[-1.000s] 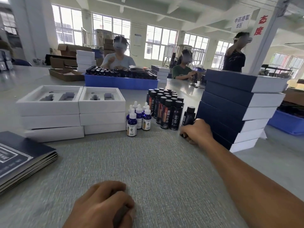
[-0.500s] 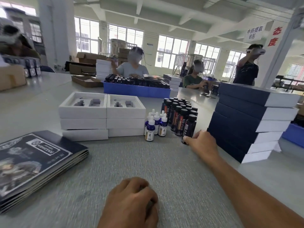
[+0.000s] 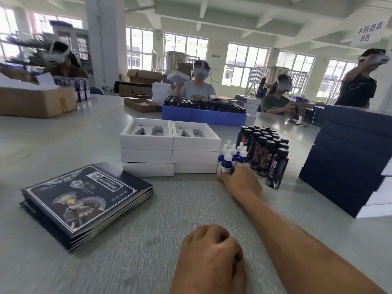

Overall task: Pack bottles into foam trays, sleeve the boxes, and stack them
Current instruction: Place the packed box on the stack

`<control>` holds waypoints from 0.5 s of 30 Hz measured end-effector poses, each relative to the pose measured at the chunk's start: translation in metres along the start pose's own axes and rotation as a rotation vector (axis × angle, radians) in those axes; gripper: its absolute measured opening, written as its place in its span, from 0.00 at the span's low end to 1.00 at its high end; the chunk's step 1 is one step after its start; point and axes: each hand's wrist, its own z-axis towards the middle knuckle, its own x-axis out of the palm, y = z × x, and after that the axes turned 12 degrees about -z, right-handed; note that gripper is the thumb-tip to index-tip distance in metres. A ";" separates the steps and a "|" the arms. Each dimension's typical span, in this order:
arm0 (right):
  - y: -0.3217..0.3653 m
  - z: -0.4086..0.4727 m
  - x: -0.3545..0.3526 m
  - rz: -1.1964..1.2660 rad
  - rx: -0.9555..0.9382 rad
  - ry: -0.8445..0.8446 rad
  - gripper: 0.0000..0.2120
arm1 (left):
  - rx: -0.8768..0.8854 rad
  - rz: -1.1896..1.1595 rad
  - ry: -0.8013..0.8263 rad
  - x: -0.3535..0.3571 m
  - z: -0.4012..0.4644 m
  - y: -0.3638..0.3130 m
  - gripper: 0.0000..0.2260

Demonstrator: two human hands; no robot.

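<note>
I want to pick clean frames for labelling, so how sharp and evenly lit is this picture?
Head view: motion smear on the near mat and the left hand; windows blown out; straight lines bow toward the edges; white trays fairly crisp.

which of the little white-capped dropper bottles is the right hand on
The front dropper bottle, nearest the camera. The right hand has its fingers at its base; the other dropper bottles stand behind it, untouched.

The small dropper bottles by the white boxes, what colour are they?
Blue with white dropper caps, seen in the head view.
</note>
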 end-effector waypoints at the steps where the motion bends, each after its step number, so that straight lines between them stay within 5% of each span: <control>1: -0.001 -0.001 -0.001 0.011 -0.007 0.002 0.16 | -0.001 -0.004 0.004 0.000 0.000 -0.001 0.15; 6: -0.013 -0.018 -0.015 0.100 -0.167 0.157 0.11 | 0.020 -0.036 -0.057 -0.004 -0.001 -0.008 0.12; 9: -0.020 -0.043 -0.012 0.076 -0.253 0.108 0.10 | -0.095 -0.114 0.007 -0.009 0.000 -0.008 0.14; 12: -0.023 -0.056 -0.008 0.043 -0.254 0.000 0.12 | -0.180 -0.237 -0.130 -0.028 0.010 -0.007 0.16; 15: -0.021 -0.057 -0.011 0.006 -0.272 0.012 0.13 | -0.116 -0.070 -0.320 -0.069 0.042 0.012 0.18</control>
